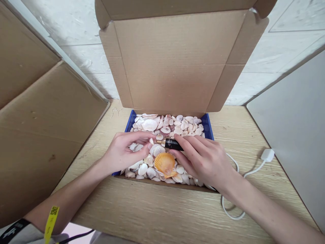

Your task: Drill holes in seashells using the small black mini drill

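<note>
Between thumb and fingertips, my left hand point(129, 147) pinches a small white seashell point(151, 141). My right hand point(203, 156) is closed around a black mini electric drill point(173, 144), whose brass-coloured chuck point(160, 142) points left at that shell. A thin gap seems to lie between the tip and the shell, though I cannot tell if they touch. Both hands are over an open cardboard box point(162, 183) with blue sides, full of white and pinkish shells point(149, 124). A large orange scallop shell point(164, 163) lies on top, just below the drill.
The box's brown lid point(175, 61) stands raised at the back against a white wall point(73, 20). A tall cardboard panel point(50, 128) borders the left, a grey panel point(294, 112) the right. A white cable point(235, 218) with a white plug point(267, 155) loops on the wooden table point(142, 210).
</note>
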`<state>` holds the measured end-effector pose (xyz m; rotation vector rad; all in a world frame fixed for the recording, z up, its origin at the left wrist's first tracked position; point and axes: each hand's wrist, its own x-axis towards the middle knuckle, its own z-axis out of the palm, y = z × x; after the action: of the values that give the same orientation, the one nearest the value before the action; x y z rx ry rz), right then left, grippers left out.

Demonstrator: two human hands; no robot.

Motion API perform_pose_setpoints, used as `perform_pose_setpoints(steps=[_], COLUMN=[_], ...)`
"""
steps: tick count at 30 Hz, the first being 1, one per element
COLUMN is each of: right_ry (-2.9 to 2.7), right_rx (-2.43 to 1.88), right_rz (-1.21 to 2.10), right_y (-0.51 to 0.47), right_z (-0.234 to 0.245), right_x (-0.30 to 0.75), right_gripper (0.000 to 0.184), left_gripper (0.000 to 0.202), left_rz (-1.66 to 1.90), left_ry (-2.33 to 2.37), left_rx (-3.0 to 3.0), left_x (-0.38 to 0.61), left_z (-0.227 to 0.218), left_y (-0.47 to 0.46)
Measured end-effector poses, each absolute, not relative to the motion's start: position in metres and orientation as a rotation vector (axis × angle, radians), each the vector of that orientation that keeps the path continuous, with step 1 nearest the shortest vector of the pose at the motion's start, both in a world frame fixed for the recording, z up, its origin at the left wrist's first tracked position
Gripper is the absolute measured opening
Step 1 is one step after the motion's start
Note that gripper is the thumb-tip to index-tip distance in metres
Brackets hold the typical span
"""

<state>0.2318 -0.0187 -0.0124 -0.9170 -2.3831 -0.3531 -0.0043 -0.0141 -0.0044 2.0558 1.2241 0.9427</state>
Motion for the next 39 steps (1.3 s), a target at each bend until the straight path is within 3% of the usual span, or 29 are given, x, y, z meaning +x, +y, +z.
perform_pose_setpoints(steps=[13, 39], right_ry=[-2.325, -2.306], right_rx=[-1.000, -1.012], right_rz=[-0.338, -0.338], right_y=[-0.0184, -0.0178], right_z=[-0.0128, -0.0130], right_x=[0.2321, 0.2317], right_gripper=[0.026, 0.028], left_gripper=[0.017, 0.027], left_rz=[0.960, 0.912], left_ry=[1.326, 1.342], left_rx=[1.916, 1.776], left_x=[-0.0031, -0.0052], left_z=[-0.0016, -0.0034], left_y=[-0.0121, -0.0138])
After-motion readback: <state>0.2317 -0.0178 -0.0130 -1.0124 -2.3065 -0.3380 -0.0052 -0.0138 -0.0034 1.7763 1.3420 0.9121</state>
